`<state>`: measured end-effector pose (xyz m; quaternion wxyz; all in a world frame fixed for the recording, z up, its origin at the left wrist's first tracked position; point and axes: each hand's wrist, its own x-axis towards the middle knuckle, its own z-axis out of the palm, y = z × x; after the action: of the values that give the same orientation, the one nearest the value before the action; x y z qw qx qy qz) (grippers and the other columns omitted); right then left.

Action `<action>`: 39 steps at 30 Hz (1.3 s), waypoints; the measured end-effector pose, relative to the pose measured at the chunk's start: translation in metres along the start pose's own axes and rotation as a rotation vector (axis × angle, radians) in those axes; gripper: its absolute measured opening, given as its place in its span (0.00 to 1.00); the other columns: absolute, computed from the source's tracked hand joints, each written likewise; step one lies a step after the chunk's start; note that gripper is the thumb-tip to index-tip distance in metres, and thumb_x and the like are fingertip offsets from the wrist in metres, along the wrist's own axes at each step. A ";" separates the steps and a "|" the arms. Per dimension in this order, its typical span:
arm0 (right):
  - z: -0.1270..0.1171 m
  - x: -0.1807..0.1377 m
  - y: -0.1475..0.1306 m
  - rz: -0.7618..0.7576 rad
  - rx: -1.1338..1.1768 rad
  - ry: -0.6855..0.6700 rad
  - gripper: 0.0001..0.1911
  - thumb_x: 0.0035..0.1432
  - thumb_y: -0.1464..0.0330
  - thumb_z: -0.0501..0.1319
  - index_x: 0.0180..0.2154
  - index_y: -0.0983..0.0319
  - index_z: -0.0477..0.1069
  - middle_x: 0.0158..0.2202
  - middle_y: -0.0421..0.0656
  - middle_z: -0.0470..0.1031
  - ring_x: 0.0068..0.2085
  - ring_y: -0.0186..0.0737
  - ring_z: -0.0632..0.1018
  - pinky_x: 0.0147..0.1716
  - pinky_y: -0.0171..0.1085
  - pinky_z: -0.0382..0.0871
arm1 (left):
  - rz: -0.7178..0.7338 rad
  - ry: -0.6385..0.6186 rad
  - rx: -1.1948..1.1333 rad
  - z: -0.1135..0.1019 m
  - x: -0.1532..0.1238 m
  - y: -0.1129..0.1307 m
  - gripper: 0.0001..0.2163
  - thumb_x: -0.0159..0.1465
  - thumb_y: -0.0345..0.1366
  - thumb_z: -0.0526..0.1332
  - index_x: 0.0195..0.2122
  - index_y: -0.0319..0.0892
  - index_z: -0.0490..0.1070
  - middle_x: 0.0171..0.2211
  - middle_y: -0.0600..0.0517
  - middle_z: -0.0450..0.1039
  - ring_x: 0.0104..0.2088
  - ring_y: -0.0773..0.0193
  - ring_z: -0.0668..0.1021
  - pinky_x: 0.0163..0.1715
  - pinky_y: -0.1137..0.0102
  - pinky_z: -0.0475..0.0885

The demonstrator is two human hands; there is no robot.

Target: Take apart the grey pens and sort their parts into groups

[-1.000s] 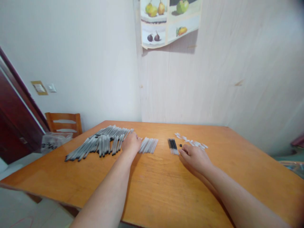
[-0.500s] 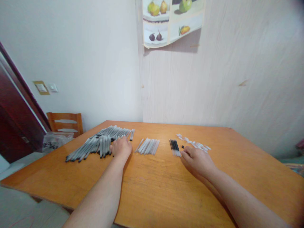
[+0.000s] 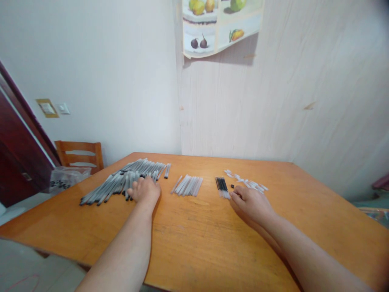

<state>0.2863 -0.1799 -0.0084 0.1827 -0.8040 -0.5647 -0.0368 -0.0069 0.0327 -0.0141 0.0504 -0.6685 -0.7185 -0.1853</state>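
Observation:
On the left of the table, a large heap of pens (image 3: 112,186) with clear barrels and black ends lies spread out. My left hand (image 3: 146,190) rests over the heap's right side, palm down with its fingers apart; its fingertips touch or nearly touch the pens. Between my hands lies a row of empty-looking clear pen barrels (image 3: 188,185). A neat row of black ink refills (image 3: 221,184) with clear ends lies beside my right hand (image 3: 251,200). That hand's fingers are curled in at the refills' near end, and whatever they hold is hidden.
Small clear-white pieces (image 3: 249,183) are scattered beyond my right hand, and a small black piece (image 3: 232,186) lies beside the refills. A wooden chair (image 3: 80,154) and a plastic bag (image 3: 68,178) stand past the table's (image 3: 194,239) left edge. The wall is behind.
My left hand has moved left, further over the pen heap, and its fingers have spread. My right hand stays beside the refills. The view has shifted slightly.

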 end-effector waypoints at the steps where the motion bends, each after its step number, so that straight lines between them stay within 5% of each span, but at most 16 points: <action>1: 0.000 0.000 0.000 0.000 -0.002 -0.002 0.17 0.63 0.60 0.52 0.26 0.60 0.70 0.26 0.43 0.73 0.28 0.37 0.68 0.26 0.35 0.47 | 0.001 -0.002 0.007 0.001 0.000 0.000 0.15 0.61 0.44 0.54 0.42 0.44 0.76 0.50 0.38 0.72 0.52 0.41 0.69 0.47 0.49 0.61; 19: -0.004 0.000 -0.002 0.007 0.018 -0.011 0.17 0.63 0.60 0.52 0.28 0.60 0.72 0.27 0.44 0.75 0.30 0.38 0.70 0.27 0.35 0.49 | 0.010 0.021 0.076 0.013 0.007 -0.002 0.15 0.61 0.39 0.52 0.39 0.41 0.78 0.47 0.36 0.75 0.49 0.43 0.72 0.45 0.52 0.62; 27: -0.003 0.002 0.004 0.012 0.029 0.051 0.16 0.63 0.59 0.53 0.29 0.59 0.72 0.28 0.44 0.75 0.32 0.40 0.72 0.28 0.35 0.51 | 0.032 0.113 0.048 -0.004 -0.002 0.004 0.17 0.63 0.40 0.50 0.38 0.39 0.77 0.44 0.36 0.76 0.48 0.42 0.73 0.45 0.50 0.62; 33: 0.002 0.011 0.019 0.077 0.246 0.160 0.16 0.62 0.59 0.53 0.30 0.60 0.73 0.27 0.42 0.75 0.31 0.39 0.73 0.29 0.34 0.55 | 0.140 0.035 -0.063 -0.023 -0.010 0.024 0.18 0.66 0.43 0.48 0.39 0.41 0.76 0.35 0.40 0.78 0.41 0.47 0.78 0.44 0.55 0.64; 39: 0.006 0.018 0.027 0.235 0.659 0.221 0.17 0.60 0.57 0.54 0.25 0.61 0.67 0.20 0.39 0.68 0.24 0.35 0.68 0.25 0.33 0.58 | 0.430 0.042 -0.385 -0.035 -0.035 0.063 0.12 0.67 0.42 0.52 0.41 0.44 0.73 0.39 0.46 0.78 0.41 0.56 0.78 0.39 0.66 0.67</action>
<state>0.3171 -0.1702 -0.0160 0.4948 -0.7525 -0.4270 0.0814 0.0519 -0.0094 0.0200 -0.0245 -0.7987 -0.5106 -0.3174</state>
